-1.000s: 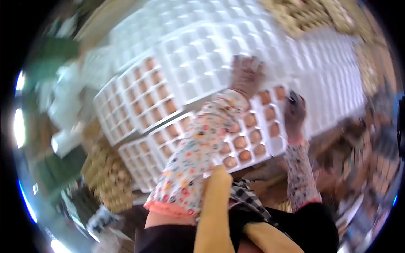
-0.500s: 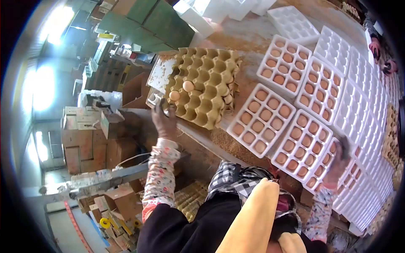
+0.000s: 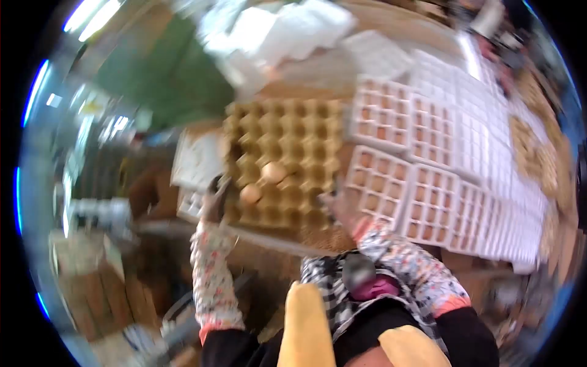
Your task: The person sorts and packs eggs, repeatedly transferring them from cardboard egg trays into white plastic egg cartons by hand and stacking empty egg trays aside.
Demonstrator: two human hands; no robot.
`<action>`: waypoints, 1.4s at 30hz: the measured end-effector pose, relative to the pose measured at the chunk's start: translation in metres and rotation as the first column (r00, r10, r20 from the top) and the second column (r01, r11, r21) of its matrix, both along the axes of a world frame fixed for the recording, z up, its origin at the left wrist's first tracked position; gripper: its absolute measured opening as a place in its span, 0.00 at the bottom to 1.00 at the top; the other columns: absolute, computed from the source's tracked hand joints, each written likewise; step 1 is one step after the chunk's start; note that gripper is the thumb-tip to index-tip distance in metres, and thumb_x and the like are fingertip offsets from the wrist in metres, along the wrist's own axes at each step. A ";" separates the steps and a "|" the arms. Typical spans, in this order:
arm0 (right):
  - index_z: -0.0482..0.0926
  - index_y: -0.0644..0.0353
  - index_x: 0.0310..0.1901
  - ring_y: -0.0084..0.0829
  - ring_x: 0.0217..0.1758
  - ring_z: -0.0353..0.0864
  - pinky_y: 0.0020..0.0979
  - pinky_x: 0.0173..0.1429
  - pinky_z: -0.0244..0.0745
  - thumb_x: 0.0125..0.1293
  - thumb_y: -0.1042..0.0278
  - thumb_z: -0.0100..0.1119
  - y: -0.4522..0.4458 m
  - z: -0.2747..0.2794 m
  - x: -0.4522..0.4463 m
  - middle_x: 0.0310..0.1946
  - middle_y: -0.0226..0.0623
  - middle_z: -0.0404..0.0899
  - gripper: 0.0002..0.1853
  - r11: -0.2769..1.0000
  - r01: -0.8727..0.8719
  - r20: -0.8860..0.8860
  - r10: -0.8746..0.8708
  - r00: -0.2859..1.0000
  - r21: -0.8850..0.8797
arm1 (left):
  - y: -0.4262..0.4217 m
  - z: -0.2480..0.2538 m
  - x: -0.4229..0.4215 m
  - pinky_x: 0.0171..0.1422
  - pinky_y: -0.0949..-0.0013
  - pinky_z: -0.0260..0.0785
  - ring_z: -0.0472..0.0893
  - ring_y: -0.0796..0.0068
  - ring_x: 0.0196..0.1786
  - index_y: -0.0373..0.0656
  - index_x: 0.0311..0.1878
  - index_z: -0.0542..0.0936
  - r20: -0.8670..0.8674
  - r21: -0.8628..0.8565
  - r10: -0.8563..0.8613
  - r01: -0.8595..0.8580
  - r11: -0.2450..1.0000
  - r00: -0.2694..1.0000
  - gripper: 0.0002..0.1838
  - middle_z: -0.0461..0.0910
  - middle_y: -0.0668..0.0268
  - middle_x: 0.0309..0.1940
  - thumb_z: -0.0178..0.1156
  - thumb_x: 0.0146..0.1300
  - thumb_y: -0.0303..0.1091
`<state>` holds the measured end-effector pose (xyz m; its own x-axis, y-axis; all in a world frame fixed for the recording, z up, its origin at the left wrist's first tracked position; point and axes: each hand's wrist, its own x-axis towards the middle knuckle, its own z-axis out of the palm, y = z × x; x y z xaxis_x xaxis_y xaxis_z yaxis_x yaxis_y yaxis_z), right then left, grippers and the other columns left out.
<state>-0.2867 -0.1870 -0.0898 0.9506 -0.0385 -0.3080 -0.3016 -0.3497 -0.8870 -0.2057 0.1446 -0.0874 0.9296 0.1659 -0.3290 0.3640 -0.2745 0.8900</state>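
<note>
A brown pulp egg tray (image 3: 287,144), the top one of a stack, lies in front of me with two brown eggs in it, one egg (image 3: 274,172) just above and right of the other egg (image 3: 250,194). My left hand (image 3: 214,200) is closed on the tray's left edge near the front corner. At the right edge, my right hand (image 3: 343,205) has its thumb over the rim and its fingers along the side. Motion blurs both hands, and their fingertips are partly hidden.
Right of the pulp tray stand white foam trays filled with brown eggs (image 3: 379,177), with more white foam trays (image 3: 471,134) beyond. A white foam piece (image 3: 199,156) lies at the left. Cardboard boxes (image 3: 92,275) stand lower left. Another person's hands (image 3: 498,61) show at far right.
My right hand has moved left from the foam egg trays to the pulp tray's right edge. My left hand stays at its left side. The view has turned, and the pulp tray appears straighter.
</note>
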 end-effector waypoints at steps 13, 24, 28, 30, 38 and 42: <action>0.72 0.66 0.58 0.26 0.45 0.79 0.26 0.47 0.75 0.54 0.72 0.65 -0.310 0.036 -0.157 0.45 0.34 0.80 0.27 0.449 0.517 -0.208 -0.574 0.792 0.729 | -0.289 0.032 -0.049 0.54 0.73 0.67 0.76 0.74 0.47 0.38 0.58 0.74 0.108 -0.322 -0.296 0.315 0.893 0.949 0.21 0.77 0.65 0.47 0.49 0.71 0.43; 0.65 0.65 0.61 0.33 0.50 0.78 0.31 0.54 0.74 0.58 0.73 0.63 -0.714 0.071 -0.263 0.51 0.40 0.76 0.29 0.307 0.884 0.723 -0.689 -0.049 0.352 | -0.551 -0.005 -0.171 0.56 0.74 0.70 0.77 0.74 0.49 0.31 0.58 0.71 0.005 -0.296 -0.581 0.556 0.777 0.814 0.17 0.77 0.61 0.50 0.53 0.66 0.23; 0.64 0.60 0.64 0.49 0.55 0.73 0.41 0.59 0.69 0.54 0.73 0.63 -0.797 0.029 -0.230 0.53 0.49 0.73 0.33 0.038 0.903 0.839 -0.355 0.412 -0.427 | -0.580 0.001 -0.176 0.53 0.74 0.70 0.77 0.75 0.46 0.32 0.54 0.72 0.002 -0.203 -0.556 0.545 0.814 0.831 0.14 0.78 0.63 0.46 0.51 0.66 0.21; 0.61 0.57 0.66 0.49 0.55 0.72 0.43 0.60 0.67 0.58 0.68 0.56 -0.817 0.002 -0.207 0.54 0.45 0.73 0.32 0.097 0.799 0.758 -0.266 0.595 -0.593 | -0.584 0.002 -0.177 0.55 0.73 0.70 0.77 0.74 0.48 0.31 0.54 0.72 -0.039 -0.197 -0.568 0.551 0.811 0.822 0.14 0.78 0.62 0.47 0.51 0.65 0.21; 0.63 0.57 0.63 0.51 0.49 0.75 0.45 0.52 0.72 0.58 0.67 0.58 -0.867 0.055 -0.198 0.50 0.50 0.74 0.30 -0.031 0.867 0.823 -0.332 0.461 -0.498 | -0.599 -0.008 -0.180 0.55 0.74 0.70 0.78 0.74 0.49 0.30 0.56 0.72 -0.093 -0.218 -0.612 0.583 0.782 0.786 0.16 0.78 0.60 0.50 0.52 0.66 0.22; 0.65 0.65 0.62 0.43 0.53 0.77 0.36 0.56 0.72 0.58 0.69 0.62 -0.875 0.092 -0.231 0.52 0.52 0.75 0.30 -0.013 0.994 0.917 -0.388 0.097 -0.110 | -0.619 -0.012 -0.183 0.53 0.74 0.70 0.78 0.75 0.48 0.30 0.54 0.72 -0.025 -0.118 -0.738 0.731 0.672 0.674 0.15 0.79 0.61 0.46 0.53 0.65 0.23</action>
<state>-0.5173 -1.0621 0.0018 0.0366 -0.6520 0.7574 -0.4255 -0.6959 -0.5785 -0.3884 -0.4748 -0.0994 0.7136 -0.5952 -0.3696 0.1373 -0.3985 0.9068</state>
